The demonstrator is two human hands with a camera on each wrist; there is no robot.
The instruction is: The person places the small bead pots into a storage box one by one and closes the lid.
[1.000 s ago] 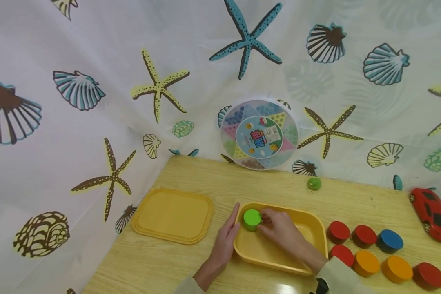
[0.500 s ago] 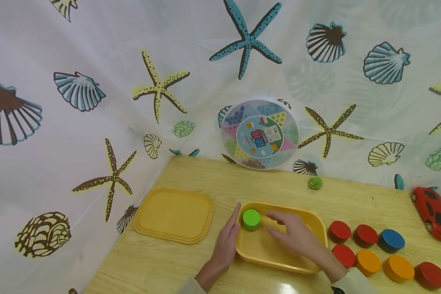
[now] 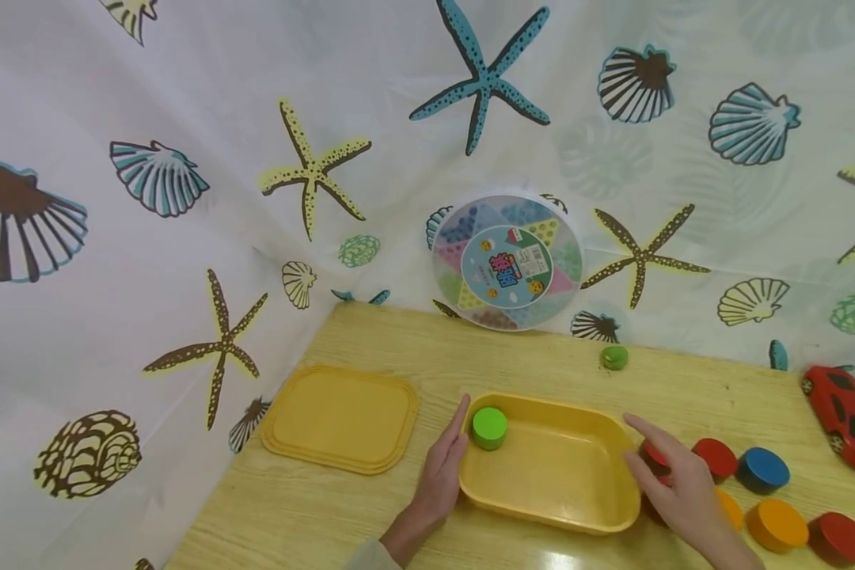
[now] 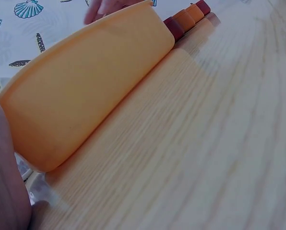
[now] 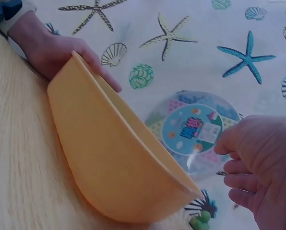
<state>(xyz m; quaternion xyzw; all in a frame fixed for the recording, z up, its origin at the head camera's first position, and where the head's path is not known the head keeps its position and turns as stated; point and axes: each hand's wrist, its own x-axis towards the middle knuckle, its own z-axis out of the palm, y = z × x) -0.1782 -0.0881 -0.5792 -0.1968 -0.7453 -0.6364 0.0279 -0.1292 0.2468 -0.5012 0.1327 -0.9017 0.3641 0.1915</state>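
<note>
A yellow plastic tub (image 3: pixel 556 471) sits on the table with a bright green disc-shaped block (image 3: pixel 489 428) in its far left corner. My left hand (image 3: pixel 438 475) lies along the tub's left end, fingers extended against the outer wall. Beyond the tub's right end hovers my right hand (image 3: pixel 684 491), thumb and forefinger apart, holding nothing. It partly covers red blocks (image 3: pixel 654 457) and an orange one (image 3: pixel 731 507). In the right wrist view, the right hand (image 5: pixel 270 167) shows loosely bent fingers beside the tub (image 5: pixel 114 158).
More round blocks stand at the right: red (image 3: pixel 715 459), blue (image 3: pixel 762 470) and orange (image 3: pixel 777 526). A red toy car (image 3: pixel 844 419) is farther right. A flat yellow lid (image 3: pixel 338 419) lies left. A round game box (image 3: pixel 507 265) leans at the back, near a small green object (image 3: pixel 614 358).
My right hand has let go of the green block and moved right, out of the tub, to beside the red blocks. The left hand stays at the tub's left end.
</note>
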